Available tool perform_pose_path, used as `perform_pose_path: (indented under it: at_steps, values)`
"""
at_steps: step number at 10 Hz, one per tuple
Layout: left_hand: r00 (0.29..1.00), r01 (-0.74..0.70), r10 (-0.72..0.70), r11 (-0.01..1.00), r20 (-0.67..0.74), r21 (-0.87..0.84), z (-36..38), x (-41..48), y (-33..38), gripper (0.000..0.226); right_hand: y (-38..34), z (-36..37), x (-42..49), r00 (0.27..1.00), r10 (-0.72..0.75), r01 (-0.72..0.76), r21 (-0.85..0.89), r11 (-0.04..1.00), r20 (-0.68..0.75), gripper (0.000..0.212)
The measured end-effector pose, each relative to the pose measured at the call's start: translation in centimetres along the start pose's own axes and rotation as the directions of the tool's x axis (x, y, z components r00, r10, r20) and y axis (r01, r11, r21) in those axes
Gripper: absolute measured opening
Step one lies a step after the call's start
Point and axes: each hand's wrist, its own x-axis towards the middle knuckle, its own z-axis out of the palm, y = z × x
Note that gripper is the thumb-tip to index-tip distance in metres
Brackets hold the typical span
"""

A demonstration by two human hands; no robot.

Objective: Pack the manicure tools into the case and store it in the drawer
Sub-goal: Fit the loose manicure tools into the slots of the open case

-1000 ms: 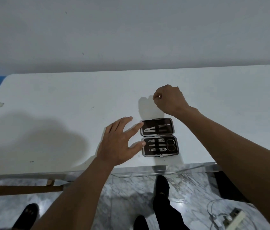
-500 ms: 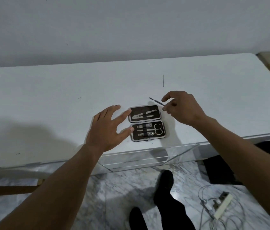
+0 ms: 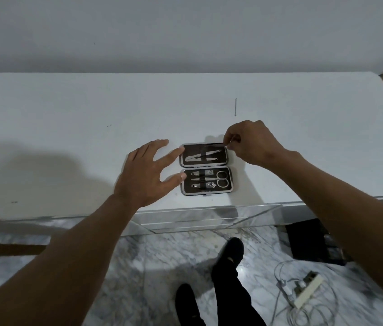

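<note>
The manicure case lies open near the front edge of the white table, dark inside with a silver rim. Its near half holds scissors, clippers and small files under a strap; its far half holds tweezers-like tools. My right hand pinches a thin metal tool and lays it along the far edge of the case's far half. My left hand rests spread beside the case, fingertips touching its left side. Another thin metal tool lies farther back on the table.
A clear acrylic drawer unit hangs under the table's front edge below the case. On the marble floor are my dark shoes, a white power strip with cables at right and a dark box.
My right hand picked a thin tool off the table behind the case and brought it down onto the case's far half. The left hand stayed beside the case. The camera tilted down.
</note>
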Motion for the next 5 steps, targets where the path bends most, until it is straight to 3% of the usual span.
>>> perform_pose_path:
  at_steps: [5]
  values:
    - [1.0,0.015,-0.015,1.0,0.002,-0.018,-0.2,-0.1,0.3,0.062,1.4,-0.5,0.3,0.993,-0.117,0.12,-0.159,0.98,0.03,0.027]
